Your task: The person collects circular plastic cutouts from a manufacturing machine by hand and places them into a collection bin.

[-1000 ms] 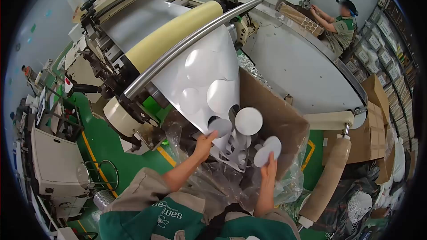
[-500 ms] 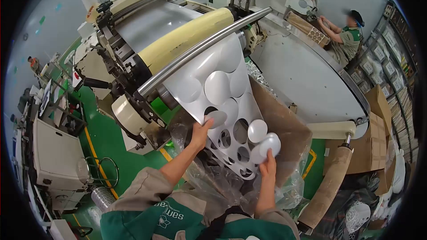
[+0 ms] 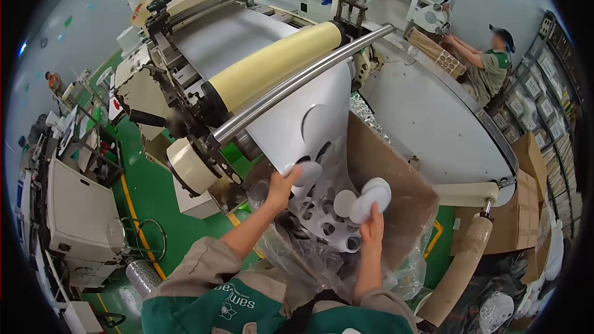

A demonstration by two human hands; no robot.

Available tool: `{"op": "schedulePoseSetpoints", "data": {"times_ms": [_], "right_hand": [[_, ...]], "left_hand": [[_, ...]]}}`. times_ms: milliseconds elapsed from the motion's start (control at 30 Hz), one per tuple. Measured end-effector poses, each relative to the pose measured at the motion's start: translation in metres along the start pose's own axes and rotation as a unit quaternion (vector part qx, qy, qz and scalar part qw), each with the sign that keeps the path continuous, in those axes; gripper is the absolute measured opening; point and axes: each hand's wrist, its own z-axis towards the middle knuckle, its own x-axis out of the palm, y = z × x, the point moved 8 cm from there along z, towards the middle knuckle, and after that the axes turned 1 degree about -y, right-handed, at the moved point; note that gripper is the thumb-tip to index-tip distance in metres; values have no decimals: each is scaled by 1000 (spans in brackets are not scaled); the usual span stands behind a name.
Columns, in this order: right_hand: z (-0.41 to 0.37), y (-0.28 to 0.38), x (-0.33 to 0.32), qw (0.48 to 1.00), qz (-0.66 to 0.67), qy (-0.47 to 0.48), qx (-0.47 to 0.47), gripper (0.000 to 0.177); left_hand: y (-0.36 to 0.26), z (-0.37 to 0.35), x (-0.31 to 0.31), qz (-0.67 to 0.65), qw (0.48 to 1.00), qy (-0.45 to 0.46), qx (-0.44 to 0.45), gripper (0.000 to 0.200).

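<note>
My left hand [image 3: 281, 190] pinches a grey-white disc [image 3: 307, 174] at the left edge of a white sheet [image 3: 297, 124] that hangs from the machine's steel bar [image 3: 303, 80]. Several overlapping white discs [image 3: 375, 194] are in my right hand [image 3: 372, 227], with the thumb on top of them. Below and between the hands, the lower part of the sheet, full of round holes [image 3: 318, 219], sags into a large box [image 3: 396, 179] lined with clear plastic. One curved cut line shows on the upper part of the sheet.
A yellow roller [image 3: 278, 65] lies behind the steel bar. At the right are a brown roll [image 3: 461, 266] and cardboard boxes [image 3: 510, 210]. A white cabinet [image 3: 80, 210] and a wire stool [image 3: 142, 238] stand left. Another person [image 3: 492, 65] works at the far right; one more is far left.
The sheet has moved down, and its holed part has folded lower into the box. More discs overlap in my right hand, which has stayed near the same place. The view has shifted slightly.
</note>
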Motion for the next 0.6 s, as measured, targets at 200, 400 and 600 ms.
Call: {"op": "schedulePoseSetpoints", "data": {"times_ms": [200, 400, 600], "right_hand": [[15, -60, 108, 926, -264, 197, 186, 45], [45, -17, -13, 991, 114, -36, 57, 42], [52, 36, 78, 986, -143, 62, -64, 44]], "left_hand": [[13, -28, 30, -221, 964, 94, -117, 34], [21, 39, -23, -558, 804, 160, -127, 51], [49, 100, 80, -35, 918, 391, 56, 47]]}}
